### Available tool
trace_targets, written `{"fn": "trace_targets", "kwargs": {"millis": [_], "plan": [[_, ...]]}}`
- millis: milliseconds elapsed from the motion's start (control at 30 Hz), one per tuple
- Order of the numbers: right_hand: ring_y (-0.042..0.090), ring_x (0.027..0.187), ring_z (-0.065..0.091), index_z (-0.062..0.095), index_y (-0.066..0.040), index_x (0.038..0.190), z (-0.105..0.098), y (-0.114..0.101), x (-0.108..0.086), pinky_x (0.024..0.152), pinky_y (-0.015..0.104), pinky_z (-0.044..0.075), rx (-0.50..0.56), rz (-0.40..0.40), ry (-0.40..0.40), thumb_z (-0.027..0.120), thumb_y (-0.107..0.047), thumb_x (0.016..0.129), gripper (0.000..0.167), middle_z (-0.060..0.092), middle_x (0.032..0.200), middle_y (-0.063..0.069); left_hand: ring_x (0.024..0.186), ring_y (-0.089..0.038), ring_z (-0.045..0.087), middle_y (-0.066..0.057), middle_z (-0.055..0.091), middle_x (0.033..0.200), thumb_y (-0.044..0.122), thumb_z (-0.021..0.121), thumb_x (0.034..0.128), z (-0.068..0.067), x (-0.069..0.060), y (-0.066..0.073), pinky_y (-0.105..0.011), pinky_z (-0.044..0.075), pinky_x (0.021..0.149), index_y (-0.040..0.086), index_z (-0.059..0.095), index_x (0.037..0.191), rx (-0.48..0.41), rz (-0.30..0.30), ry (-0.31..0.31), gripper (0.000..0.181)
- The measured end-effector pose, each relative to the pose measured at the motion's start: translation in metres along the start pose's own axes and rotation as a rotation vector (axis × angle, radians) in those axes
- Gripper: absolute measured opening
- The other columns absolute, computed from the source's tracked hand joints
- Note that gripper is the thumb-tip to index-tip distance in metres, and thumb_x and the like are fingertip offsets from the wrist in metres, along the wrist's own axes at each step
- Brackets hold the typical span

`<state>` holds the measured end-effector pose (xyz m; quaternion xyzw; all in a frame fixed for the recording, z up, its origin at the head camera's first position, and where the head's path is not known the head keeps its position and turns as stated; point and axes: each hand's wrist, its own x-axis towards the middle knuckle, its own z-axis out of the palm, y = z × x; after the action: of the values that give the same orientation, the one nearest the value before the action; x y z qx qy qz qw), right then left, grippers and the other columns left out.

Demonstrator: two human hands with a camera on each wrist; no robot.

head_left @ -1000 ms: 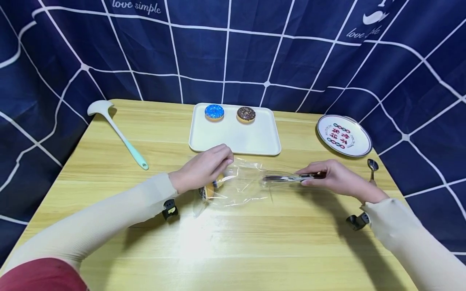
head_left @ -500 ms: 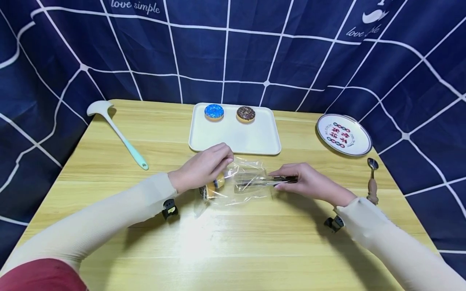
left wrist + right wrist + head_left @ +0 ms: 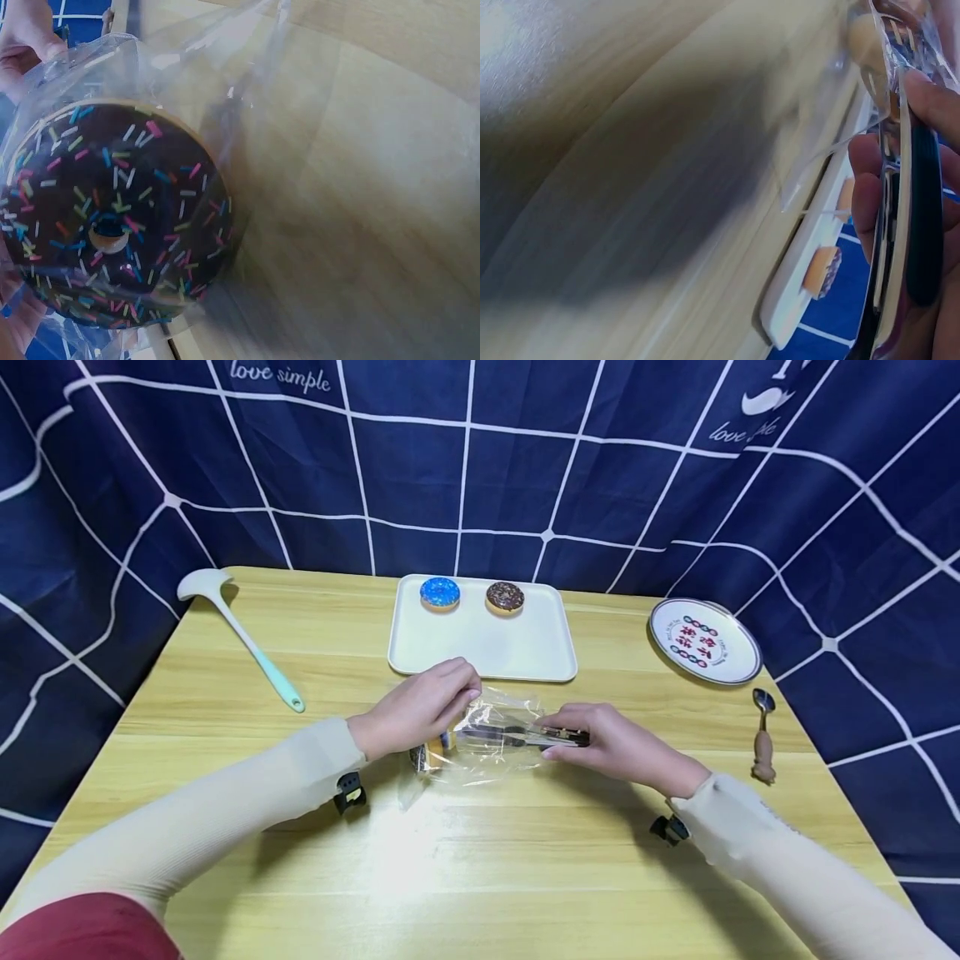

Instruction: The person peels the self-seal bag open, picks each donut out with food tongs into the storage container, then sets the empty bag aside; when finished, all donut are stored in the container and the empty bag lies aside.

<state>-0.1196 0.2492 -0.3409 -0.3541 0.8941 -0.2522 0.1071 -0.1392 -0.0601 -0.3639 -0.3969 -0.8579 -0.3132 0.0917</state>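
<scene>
A clear plastic bag [image 3: 495, 760] lies sideways above the table, its mouth toward the right. Inside its left end is a doughnut [image 3: 112, 217] with dark icing and coloured sprinkles; a second one beside it is mostly hidden in the head view. My left hand [image 3: 423, 706] grips the bag from above, fingers curled; its pinch is hidden under the knuckles. My right hand [image 3: 611, 743] holds dark-handled metal tongs [image 3: 922, 217] between thumb and fingers. The tongs' ends reach into the bag, close to the doughnuts; contact cannot be made out.
Behind the bag sits a white tray [image 3: 480, 647] bearing a blue-iced doughnut [image 3: 440, 593] and a chocolate-iced doughnut [image 3: 505, 597]. A white and mint ladle [image 3: 247, 639] lies at left. On the right are a printed plate [image 3: 705, 642] and a small spoon [image 3: 762, 735].
My right hand has moved left, pushing the tongs from the bag's mouth deep inside toward the doughnuts. The left hand has stayed in place on the bag.
</scene>
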Motion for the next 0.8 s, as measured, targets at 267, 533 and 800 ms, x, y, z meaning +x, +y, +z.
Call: {"fn": "trace_targets", "kwargs": {"millis": [267, 533, 800], "plan": [[0.003, 0.083, 0.061, 0.072, -0.012, 0.131, 0.0, -0.006, 0.008, 0.076, 0.024, 0.056, -0.014, -0.036, -0.006, 0.077, -0.027, 0.096, 0.038, 0.076, 0.112, -0.003, 0.085, -0.011, 0.054, 0.0, 0.06, 0.097, 0.015, 0.051, 0.1105, 0.002, 0.0, 0.0, -0.028, 0.055, 0.081, 0.01, 0.061, 0.107, 0.021, 0.021, 0.014, 0.011], [0.003, 0.082, 0.06, 0.072, -0.016, 0.104, 0.005, -0.007, 0.015, 0.075, 0.027, 0.055, -0.065, -0.085, 0.004, 0.078, -0.027, 0.095, 0.015, 0.068, 0.093, -0.007, 0.087, -0.012, 0.055, -0.001, 0.061, 0.098, 0.014, 0.052, 0.11, 0.002, -0.001, 0.001, -0.029, 0.056, 0.081, 0.01, 0.061, 0.107, 0.034, 0.023, 0.021, 0.011], [0.008, 0.097, 0.07, 0.075, -0.01, 0.123, 0.001, -0.004, 0.011, 0.087, 0.034, 0.06, -0.075, -0.036, -0.022, 0.075, -0.027, 0.098, 0.03, 0.077, 0.11, -0.001, 0.087, -0.012, 0.055, -0.001, 0.061, 0.098, 0.014, 0.053, 0.1098, 0.002, 0.0, 0.0, -0.03, 0.056, 0.082, 0.01, 0.061, 0.107, 0.036, 0.036, 0.033, 0.01]]}}
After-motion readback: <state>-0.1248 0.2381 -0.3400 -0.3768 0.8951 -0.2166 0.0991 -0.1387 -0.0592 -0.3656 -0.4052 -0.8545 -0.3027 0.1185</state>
